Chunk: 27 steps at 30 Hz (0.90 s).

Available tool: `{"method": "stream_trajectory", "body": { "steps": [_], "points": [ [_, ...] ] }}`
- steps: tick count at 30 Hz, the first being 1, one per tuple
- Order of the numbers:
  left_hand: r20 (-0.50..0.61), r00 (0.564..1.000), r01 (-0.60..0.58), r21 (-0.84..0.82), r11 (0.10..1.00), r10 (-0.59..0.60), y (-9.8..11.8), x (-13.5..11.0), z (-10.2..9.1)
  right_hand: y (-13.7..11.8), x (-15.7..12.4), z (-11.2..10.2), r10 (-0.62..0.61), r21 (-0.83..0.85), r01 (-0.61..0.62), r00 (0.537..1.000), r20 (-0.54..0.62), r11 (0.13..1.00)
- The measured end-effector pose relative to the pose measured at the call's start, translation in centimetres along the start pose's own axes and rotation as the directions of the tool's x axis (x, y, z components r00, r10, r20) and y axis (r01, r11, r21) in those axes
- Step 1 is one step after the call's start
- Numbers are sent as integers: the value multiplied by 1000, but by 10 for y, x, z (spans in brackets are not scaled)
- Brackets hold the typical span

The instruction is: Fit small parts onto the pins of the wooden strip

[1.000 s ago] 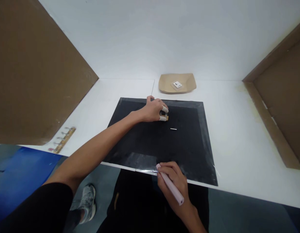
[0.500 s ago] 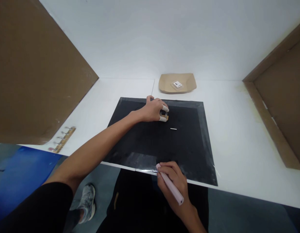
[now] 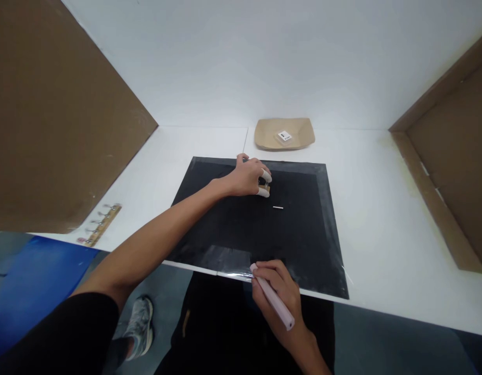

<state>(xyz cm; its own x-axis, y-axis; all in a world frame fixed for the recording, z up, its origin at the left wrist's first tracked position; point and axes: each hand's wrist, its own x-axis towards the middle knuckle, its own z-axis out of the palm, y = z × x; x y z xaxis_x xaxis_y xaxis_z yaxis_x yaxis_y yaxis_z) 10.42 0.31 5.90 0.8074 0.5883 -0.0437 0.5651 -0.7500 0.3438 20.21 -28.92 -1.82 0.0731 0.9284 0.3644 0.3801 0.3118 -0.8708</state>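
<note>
My left hand reaches over the black mat, with white covers on the thumb and one finger. Between those fingertips is a small wooden piece with metal parts, mostly hidden by the fingers. A thin silvery rod lies on the mat, a little nearer to me than that piece. At the mat's front edge, my right hand is closed around a pale pink, pen-shaped tool. Its near end shows a small dark hole; the far end points toward the mat.
Behind the mat, a brown paper tray holds a small clear case with a white label. A wooden strip with several metal hooks lies at the table's left front edge. Brown panels stand on both sides.
Very little differs. The wooden piece in my left fingers has turned slightly, and the view has shifted a touch. My right hand and the pink tool hold the same pose.
</note>
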Motion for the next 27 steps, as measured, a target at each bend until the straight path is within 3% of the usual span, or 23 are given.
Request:
{"method": "stream_trajectory", "body": {
  "steps": [27],
  "points": [
    [-1,1000,16,27,1000,-16,-1,-2,0,0,2,2,-9,-18,9,1000,-12,1000]
  ]
}}
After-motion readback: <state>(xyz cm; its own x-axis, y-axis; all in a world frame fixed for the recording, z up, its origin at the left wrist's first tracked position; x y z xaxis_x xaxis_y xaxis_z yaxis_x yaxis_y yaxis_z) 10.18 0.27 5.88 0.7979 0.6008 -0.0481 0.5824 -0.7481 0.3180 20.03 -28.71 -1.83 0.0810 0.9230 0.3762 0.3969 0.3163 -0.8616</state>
